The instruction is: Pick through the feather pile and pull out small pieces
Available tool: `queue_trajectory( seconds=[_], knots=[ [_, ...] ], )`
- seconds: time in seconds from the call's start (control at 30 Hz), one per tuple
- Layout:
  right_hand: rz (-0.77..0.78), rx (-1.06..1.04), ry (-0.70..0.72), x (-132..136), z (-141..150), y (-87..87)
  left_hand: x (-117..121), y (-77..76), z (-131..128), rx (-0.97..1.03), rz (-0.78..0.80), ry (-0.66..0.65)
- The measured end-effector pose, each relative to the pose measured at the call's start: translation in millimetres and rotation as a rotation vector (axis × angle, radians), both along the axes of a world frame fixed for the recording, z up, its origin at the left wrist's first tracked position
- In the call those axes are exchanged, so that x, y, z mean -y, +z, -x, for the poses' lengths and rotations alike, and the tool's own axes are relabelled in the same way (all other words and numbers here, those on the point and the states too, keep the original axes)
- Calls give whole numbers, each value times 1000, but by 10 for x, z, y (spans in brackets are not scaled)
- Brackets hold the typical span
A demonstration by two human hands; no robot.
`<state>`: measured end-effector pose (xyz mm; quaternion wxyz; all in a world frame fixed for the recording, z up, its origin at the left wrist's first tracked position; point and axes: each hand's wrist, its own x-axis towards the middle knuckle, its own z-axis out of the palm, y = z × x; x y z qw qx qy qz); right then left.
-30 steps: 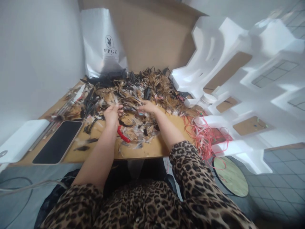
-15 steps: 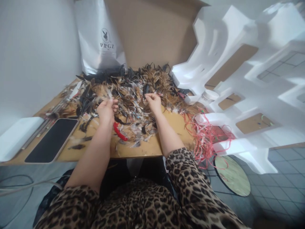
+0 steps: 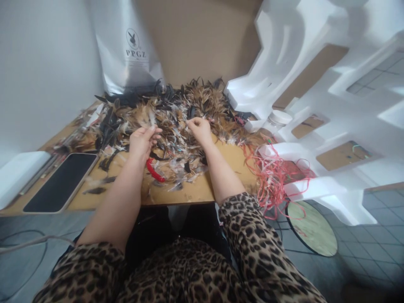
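Note:
Above a large heap of brown, black and whitish feathers (image 3: 170, 120), both of my hands are raised. My left hand (image 3: 142, 142) pinches a pale-tipped brown feather (image 3: 151, 119) between thumb and forefinger, with its other fingers loosely curled. To its right, my right hand (image 3: 200, 129) is closed in a pinch, and whatever its fingertips hold is too small to make out. A curved red fuzzy strip (image 3: 155, 170) lies on the table just below the hands, among loose feather bits.
A phone (image 3: 61, 182) and a white box (image 3: 22, 174) lie on the left of the table (image 3: 179, 194). Tangled pink-red ribbons (image 3: 273, 179), a white-lidded jar (image 3: 279, 120) and large white foam pieces (image 3: 341, 105) are on the right. A silver bag (image 3: 126, 63) stands behind; a round stool (image 3: 312, 229) is below.
My hands have come slightly closer together, the right one shifting left. The whole view has tilted a little. Both pinches stay closed.

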<state>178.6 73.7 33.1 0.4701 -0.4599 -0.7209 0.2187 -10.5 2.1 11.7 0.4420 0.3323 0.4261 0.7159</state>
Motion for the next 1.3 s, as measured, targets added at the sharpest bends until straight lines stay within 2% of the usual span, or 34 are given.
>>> queue_trajectory(
  seconds=[0.1, 0.17, 0.3, 0.53, 0.9, 0.97, 1.17, 1.3],
  knots=[
    [58, 40, 58, 72, -8, 100, 5, -5, -7, -20, 24, -14],
    [104, 70, 147, 92, -29, 138, 7, -7, -6, -29, 30, -24],
    [184, 146, 295, 85, -96, 126, 11, -9, -14, -36, 20, -30],
    [136, 177, 77, 119, -133, -25, 23, -1, -52, -73, 59, -58],
    [139, 412, 55, 74, -36, -179, 20, -30, -67, -87, 55, -106],
    [188, 339, 98, 79, -43, -175, 21, -28, -69, -85, 60, -105],
    [550, -215, 284, 154, -99, -67, 46, 4, -107, -80, 94, -133],
    [649, -401, 378, 203, -62, -40, 60, 13, -135, -56, 125, -200]
  ],
)
